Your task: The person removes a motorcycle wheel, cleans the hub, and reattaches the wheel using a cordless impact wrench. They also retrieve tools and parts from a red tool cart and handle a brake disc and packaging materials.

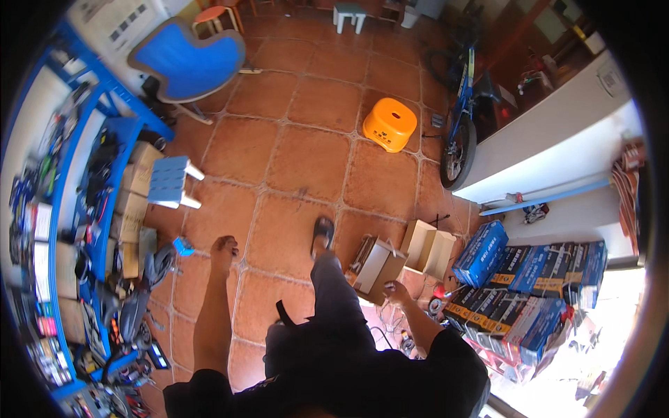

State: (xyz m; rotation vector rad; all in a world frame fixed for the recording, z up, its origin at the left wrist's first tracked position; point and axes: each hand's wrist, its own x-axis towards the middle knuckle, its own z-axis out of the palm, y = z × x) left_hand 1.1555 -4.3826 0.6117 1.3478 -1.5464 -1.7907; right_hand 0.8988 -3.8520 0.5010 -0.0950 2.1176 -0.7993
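Observation:
Bare and curled closed, my left hand [224,248] hangs over the tiled floor on the left, apart from the blue shelf. Anything inside its fingers is too small to make out. My right hand [397,293] is also curled, and it overlaps the lower edge of an open cardboard box [387,261]. Whether it touches the box, or holds something small, I cannot tell. Beyond that box lies a second open carton [429,249]. One of my feet, in a dark slipper [322,233], is stretched forward on the tiles.
A yellow stool [390,125] stands ahead, with a bicycle [458,146] right of it. Stacked battery-like boxes [526,279] fill the right side. On the left are a blue metal shelf [104,202] loaded with goods, a blue-and-white stool [169,180] and a blue chair [187,59].

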